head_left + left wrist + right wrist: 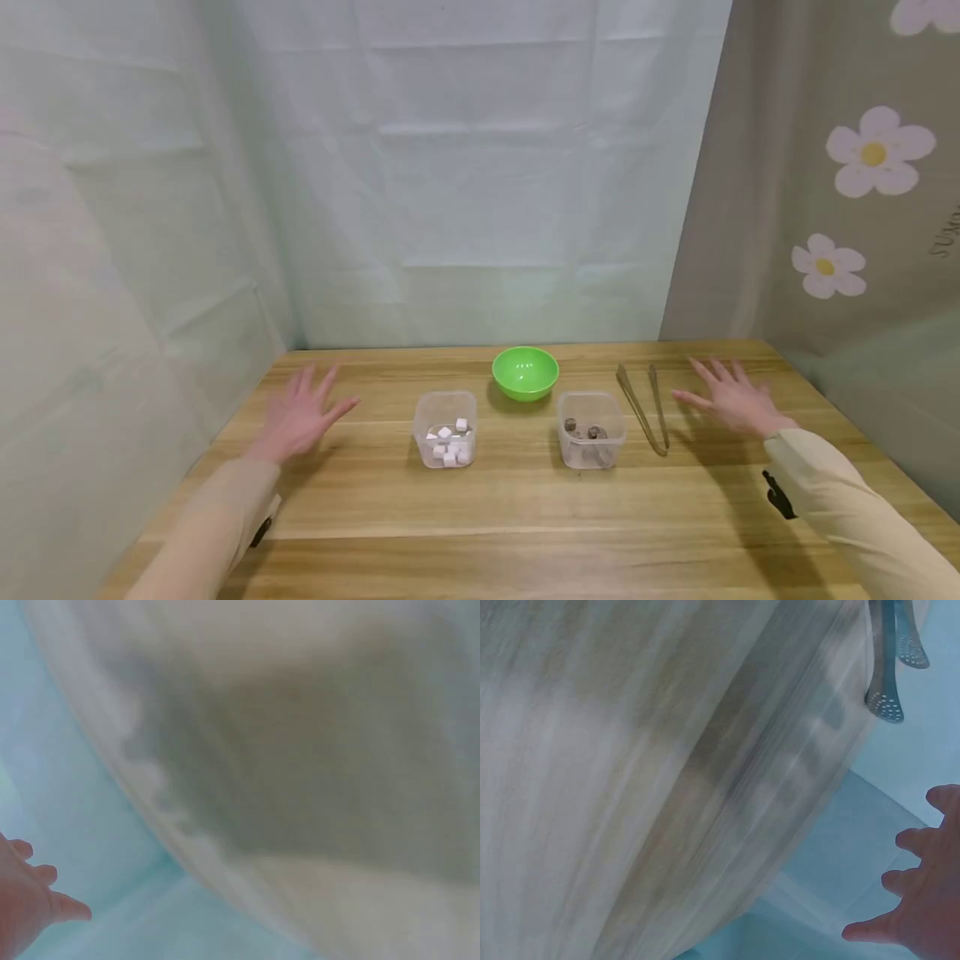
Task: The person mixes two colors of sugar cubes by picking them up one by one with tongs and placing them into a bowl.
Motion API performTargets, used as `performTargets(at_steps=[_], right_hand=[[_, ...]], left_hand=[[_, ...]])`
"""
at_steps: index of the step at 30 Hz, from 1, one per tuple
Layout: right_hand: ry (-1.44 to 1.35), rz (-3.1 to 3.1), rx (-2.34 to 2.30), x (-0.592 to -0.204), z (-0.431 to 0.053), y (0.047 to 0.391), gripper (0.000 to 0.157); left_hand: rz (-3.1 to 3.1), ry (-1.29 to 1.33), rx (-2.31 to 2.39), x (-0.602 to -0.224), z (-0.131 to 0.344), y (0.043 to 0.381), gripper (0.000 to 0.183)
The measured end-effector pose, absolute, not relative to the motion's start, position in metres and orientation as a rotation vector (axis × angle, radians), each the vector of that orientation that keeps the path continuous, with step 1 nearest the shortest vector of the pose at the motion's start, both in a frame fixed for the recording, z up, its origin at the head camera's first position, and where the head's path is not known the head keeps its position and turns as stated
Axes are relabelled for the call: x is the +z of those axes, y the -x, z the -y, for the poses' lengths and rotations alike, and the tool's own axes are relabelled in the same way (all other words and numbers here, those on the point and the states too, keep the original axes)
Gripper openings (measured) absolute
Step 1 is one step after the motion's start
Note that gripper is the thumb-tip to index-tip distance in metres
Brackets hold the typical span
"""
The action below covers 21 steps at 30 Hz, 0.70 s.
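Over the left side of the wooden table, my left hand (298, 418) is held with fingers spread and nothing in it, blurred in the head view. My right hand (738, 404) mirrors it on the other side, fingers splayed and bare. Metal tongs (639, 408) lie just left of the right hand, their perforated tips pointing away; those tongs (886, 671) also show in the right wrist view. Between the hands, one clear plastic container (420, 417) holds several white cubes (450, 459), and another (619, 427) holds dark brown pieces (596, 432).
A green bowl (525, 377) stands behind and between the two containers. The wooden table (517, 517) ends at a pale hanging cloth (480, 183) at the back. On the right hangs a grey-brown curtain (757, 167) with white flowers.
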State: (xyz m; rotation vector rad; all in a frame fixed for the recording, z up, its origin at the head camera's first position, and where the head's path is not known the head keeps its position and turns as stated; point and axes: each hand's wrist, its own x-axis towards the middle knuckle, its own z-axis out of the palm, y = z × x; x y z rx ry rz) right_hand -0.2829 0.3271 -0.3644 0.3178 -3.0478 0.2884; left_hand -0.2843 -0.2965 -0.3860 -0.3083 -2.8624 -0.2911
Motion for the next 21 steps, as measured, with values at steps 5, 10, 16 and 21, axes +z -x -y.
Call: performTargets(at_steps=[5,10,16,21], right_hand=[[-0.320,3.026,0.291,-0.362,-0.323,0.283,0.081],[-0.332,3.017,0.293,-0.360,-0.319,0.285,0.083],[-0.380,2.988,0.349,-0.355,-0.307,0.287,0.086],[-0.382,3.000,0.408,-0.351,-0.295,0.289,0.090]], left_hand=[[2.855,0.392,-0.285,-0.373,0.275,0.294,0.078],[2.831,0.472,-0.310,-0.362,0.251,0.297,0.078],[2.795,0.549,-0.394,-0.352,0.227,0.301,0.080],[2.702,0.675,-0.436,-0.340,0.205,0.306,0.079]])
